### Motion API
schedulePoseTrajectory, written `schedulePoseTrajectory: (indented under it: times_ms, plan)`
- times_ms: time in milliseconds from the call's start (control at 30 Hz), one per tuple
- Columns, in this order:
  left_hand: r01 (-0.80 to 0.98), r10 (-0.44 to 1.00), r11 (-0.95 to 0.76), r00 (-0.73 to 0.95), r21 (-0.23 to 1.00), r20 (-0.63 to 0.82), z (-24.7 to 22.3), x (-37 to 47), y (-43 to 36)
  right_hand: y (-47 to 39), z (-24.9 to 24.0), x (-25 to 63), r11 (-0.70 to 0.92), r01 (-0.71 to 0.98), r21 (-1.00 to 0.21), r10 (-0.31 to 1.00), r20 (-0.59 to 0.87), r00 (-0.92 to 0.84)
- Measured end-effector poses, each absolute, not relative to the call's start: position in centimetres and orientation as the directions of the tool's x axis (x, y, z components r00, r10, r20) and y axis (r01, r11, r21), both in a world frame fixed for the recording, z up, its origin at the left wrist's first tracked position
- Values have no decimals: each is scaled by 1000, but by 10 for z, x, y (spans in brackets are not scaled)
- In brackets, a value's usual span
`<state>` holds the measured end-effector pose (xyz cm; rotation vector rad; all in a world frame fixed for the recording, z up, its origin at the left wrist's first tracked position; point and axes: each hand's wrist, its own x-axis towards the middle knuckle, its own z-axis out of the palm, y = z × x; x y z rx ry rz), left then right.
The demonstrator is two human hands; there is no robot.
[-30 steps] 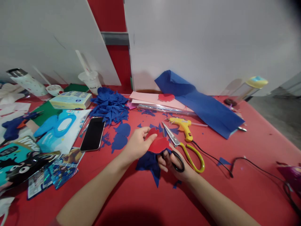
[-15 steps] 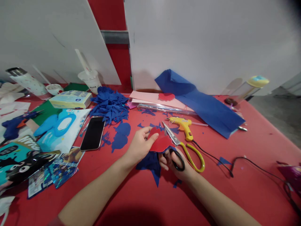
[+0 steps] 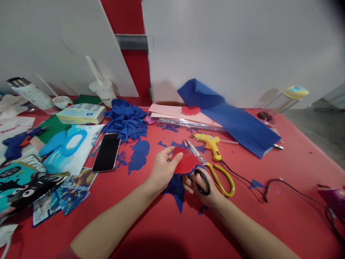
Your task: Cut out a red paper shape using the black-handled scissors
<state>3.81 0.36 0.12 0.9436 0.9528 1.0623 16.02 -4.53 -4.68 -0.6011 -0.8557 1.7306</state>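
Note:
Between thumb and fingers, my left hand pinches a red scalloped cutout, with blue paper hanging beneath it. My right hand is closed around the black handle of a pair of scissors. Their blades are mostly hidden under the red piece and the blue paper. Just beyond lies a second pair of scissors with yellow handles, its blades pointing away from me and partly behind the red cutout.
A yellow glue gun with a black cord lies right of centre. Behind it stretches a long blue sheet. A heap of blue cut pieces, a phone, a plastic cup and snack packets sit on the left.
The red cutout has turned slightly and shifted a little to the right in my left hand. The blue paper below has moved with it. My right hand has barely moved.

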Motion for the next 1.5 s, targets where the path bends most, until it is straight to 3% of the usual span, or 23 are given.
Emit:
schedulePoseTrajectory:
  times_ms: [533,800,1333,1500]
  plan:
    - [-368,945,305,234,879,-230,1,41,2,-45,-42,162,-200,-545,-814,956,-41,-291]
    - [-343,923,352,281,871,-263,10,36,6,-44,-47,165,-180,-583,-792,940,36,-340]
    - [-322,922,347,289,881,-258,10,34,7,-46,-43,163,-191,-559,-807,956,-25,-292]
    - [-276,910,356,320,893,-264,11,29,9,-45,-43,164,-188,-576,-796,944,15,-329]
